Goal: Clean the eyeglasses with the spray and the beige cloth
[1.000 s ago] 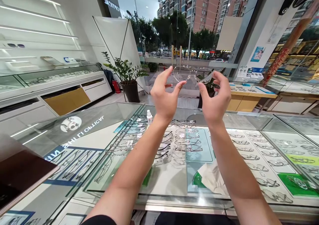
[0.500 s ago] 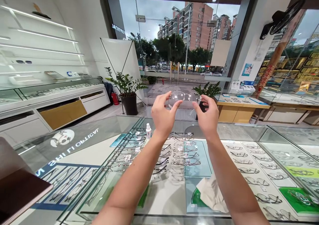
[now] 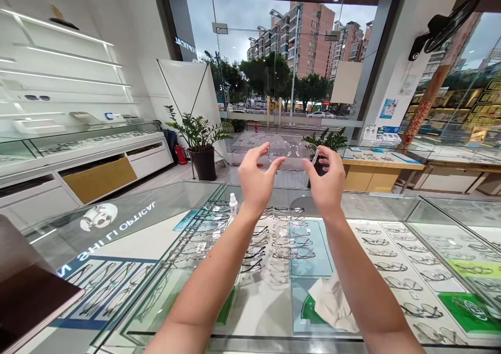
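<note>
A pair of thin-framed clear eyeglasses (image 3: 294,150) is held up above the far edge of the glass display counter (image 3: 266,338). My left hand (image 3: 256,174) pinches its left side between thumb and fingers. At the right side, my right hand (image 3: 326,179) grips it the same way. Both forearms stretch forward over the counter. Below them, several glasses (image 3: 293,234) lie in rows, and a small white bottle (image 3: 234,204) stands left of my left wrist. A crumpled beige cloth (image 3: 332,304) lies near my right forearm.
A dark brown object (image 3: 31,291) juts in at the lower left. More frames (image 3: 391,267) fill the case at right, beside a green card (image 3: 469,312). Past the counter stand potted plants (image 3: 203,158), a side cabinet (image 3: 102,179) and glass doors.
The eyeglasses have tilted slightly, and the bright reflections on their lenses have faded. My right hand has shifted a little to the right. Both hands keep their hold.
</note>
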`<state>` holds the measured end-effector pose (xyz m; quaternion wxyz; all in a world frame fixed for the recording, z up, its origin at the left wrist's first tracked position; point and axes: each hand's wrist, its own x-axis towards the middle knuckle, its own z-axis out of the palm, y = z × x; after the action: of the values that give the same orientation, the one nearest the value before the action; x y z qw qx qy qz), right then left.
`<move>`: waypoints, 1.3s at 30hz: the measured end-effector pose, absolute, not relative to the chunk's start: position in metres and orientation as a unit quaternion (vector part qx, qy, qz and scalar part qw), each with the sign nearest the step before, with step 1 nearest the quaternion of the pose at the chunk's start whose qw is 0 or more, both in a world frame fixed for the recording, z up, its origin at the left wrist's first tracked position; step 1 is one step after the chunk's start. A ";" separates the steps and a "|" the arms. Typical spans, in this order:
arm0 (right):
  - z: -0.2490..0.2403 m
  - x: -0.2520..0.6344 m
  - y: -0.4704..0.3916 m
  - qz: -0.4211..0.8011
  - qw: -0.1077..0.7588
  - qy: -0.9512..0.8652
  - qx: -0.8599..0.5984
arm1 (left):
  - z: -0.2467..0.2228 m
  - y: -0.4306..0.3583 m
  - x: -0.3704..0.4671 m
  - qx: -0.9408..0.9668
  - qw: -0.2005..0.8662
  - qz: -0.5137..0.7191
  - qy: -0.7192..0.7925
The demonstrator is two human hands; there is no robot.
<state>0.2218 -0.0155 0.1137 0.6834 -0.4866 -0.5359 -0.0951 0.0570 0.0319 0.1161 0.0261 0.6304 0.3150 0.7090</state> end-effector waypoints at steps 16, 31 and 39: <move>0.113 0.216 -0.015 -0.094 0.708 -0.555 -0.426 | 0.117 0.029 0.058 0.618 -0.023 0.728 0.296; 0.106 0.245 0.011 0.135 0.753 -0.541 -0.349 | 0.114 0.037 0.054 0.669 -0.063 0.685 0.282; 0.113 0.242 0.006 0.178 0.747 -0.538 -0.347 | 0.118 0.033 0.056 0.670 -0.050 0.686 0.279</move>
<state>0.2424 0.0062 0.1128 0.7472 -0.3475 -0.5379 0.1780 0.0559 0.0332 0.1181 -0.0499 0.6698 0.2789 0.6863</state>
